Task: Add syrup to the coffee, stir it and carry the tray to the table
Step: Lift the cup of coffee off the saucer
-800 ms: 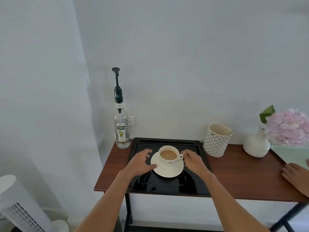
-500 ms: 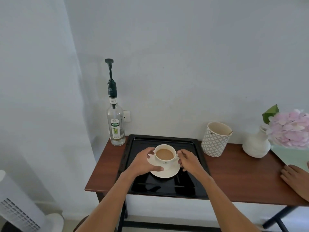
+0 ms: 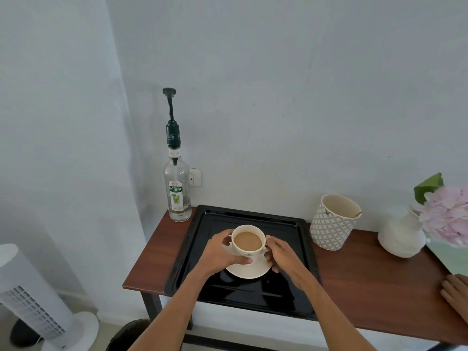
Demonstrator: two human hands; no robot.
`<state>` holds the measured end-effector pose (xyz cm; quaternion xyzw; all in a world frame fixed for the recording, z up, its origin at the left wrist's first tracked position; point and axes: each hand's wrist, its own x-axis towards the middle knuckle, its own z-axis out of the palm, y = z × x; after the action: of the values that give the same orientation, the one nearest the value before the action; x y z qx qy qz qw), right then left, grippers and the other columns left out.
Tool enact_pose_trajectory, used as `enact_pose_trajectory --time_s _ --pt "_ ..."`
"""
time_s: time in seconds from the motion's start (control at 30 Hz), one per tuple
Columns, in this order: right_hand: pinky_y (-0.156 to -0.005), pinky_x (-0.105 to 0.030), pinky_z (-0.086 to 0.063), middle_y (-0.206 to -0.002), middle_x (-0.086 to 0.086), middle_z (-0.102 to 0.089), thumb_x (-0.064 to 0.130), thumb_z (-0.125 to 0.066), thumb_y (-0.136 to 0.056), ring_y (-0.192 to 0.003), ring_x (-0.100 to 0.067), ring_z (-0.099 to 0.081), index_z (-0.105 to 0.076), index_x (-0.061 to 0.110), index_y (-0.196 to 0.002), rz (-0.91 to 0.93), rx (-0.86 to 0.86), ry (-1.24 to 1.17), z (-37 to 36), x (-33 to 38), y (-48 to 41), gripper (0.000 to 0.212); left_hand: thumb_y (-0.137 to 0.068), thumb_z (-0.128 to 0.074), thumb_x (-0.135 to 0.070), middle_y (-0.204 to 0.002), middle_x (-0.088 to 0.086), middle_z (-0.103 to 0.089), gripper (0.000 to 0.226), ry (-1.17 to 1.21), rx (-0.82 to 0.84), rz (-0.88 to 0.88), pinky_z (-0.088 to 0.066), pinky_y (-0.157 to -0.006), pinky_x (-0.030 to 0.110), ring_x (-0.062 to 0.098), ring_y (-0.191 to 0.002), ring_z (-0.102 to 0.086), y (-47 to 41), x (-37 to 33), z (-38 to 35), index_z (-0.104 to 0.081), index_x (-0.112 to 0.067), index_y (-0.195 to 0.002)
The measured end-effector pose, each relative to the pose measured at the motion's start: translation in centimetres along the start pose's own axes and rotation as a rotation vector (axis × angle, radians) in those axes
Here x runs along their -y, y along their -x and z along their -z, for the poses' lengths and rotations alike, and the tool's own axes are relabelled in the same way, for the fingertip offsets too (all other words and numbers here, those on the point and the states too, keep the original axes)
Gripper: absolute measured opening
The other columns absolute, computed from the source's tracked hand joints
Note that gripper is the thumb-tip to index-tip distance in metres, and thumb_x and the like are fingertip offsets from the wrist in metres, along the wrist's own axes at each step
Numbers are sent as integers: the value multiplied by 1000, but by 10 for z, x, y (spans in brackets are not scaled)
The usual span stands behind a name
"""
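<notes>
A white cup point(image 3: 247, 243) of milky coffee is between both my hands, over a white saucer point(image 3: 249, 271) on the black tray point(image 3: 286, 295). My left hand point(image 3: 219, 254) wraps the cup's left side, thumb across its front. My right hand point(image 3: 282, 257) grips the cup's right side at the handle. The cup looks slightly raised off the saucer. A clear syrup bottle point(image 3: 177, 193) with a tall dark pump stands upright at the table's back left corner, just left of the tray.
The tray rests on a narrow wooden table point(image 3: 374, 287) against the wall. A patterned cup point(image 3: 333, 222) with a spoon and a white vase point(image 3: 401, 236) of pink flowers stand to the right. Another person's hand point(image 3: 455, 292) lies at the right edge. A white fan point(image 3: 33, 305) stands at lower left.
My hands went from the saucer's sides to closing around the cup. The cup appears to have lifted a little off the saucer. The view shifted slightly.
</notes>
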<state>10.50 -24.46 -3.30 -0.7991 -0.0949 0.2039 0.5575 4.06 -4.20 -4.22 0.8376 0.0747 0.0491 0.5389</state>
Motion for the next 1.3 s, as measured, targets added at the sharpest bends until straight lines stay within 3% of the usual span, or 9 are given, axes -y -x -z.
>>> enact_pose_trajectory --time_s 0.2,0.37,0.57,0.7,1.03,1.13,1.3 --pt "-49 -23 -30 -57 9 -40 39 -39 -105 -51 -8 -35 -63 16 -88 50 -3 -20 -8 13 -6 37 -50 -102 -34 -107 -16 -77 73 26 -44 -36 -48 -82 14 -3 -100 -68 1 -1 13 -72 -33 -116" --pt "-51 -25 -30 -59 9 -41 42 -40 -103 -52 -8 -35 -62 13 -87 95 -20 14 -18 27 -13 40 -51 -102 -33 -105 -23 -76 66 10 -81 -63 -49 -77 6 -7 -98 -68 2 -10 33 -71 -39 -109" --pt "-47 -24 -31 -57 6 -46 47 -42 -102 -52 -10 -38 -55 19 -71 161 -50 31 -37 56 -21 44 -52 -99 -49 -107 -25 -75 64 -12 -132 -95 -52 -81 10 -4 -101 -68 6 -19 64 -71 -46 -109" --pt "-49 -20 -33 -50 11 -51 47 -40 -104 -45 -2 -42 -58 15 -69 262 -66 72 -50 79 -25 51 -52 -100 -49 -111 -14 -78 70 9 -153 -91 -59 -92 31 8 -105 -73 4 -24 87 -73 -35 -115" --pt "-56 -31 -34 -54 -4 -44 46 -39 -102 -52 -17 -39 -44 13 -61 387 -118 129 -80 162 -43 53 -52 -98 -46 -98 -12 -80 59 -45 -219 -117 -52 -72 9 3 -90 -72 -1 -69 168 -78 -33 -106" --pt "-56 -33 -29 -57 -8 -40 46 -41 -100 -54 -20 -36 -44 11 -63 393 -119 107 -86 188 -45 51 -61 -98 -35 -96 -17 -79 48 -44 -213 -137 -51 -69 6 -3 -86 -72 -3 -81 190 -77 -36 -104" --pt "-54 -33 -29 -59 -10 -43 43 -42 -99 -56 -21 -36 -47 10 -65 401 -152 104 -97 220 -51 48 -63 -97 -35 -93 -22 -79 42 -40 -214 -167 -50 -66 4 -7 -85 -71 -12 -95 222 -75 -40 -98"
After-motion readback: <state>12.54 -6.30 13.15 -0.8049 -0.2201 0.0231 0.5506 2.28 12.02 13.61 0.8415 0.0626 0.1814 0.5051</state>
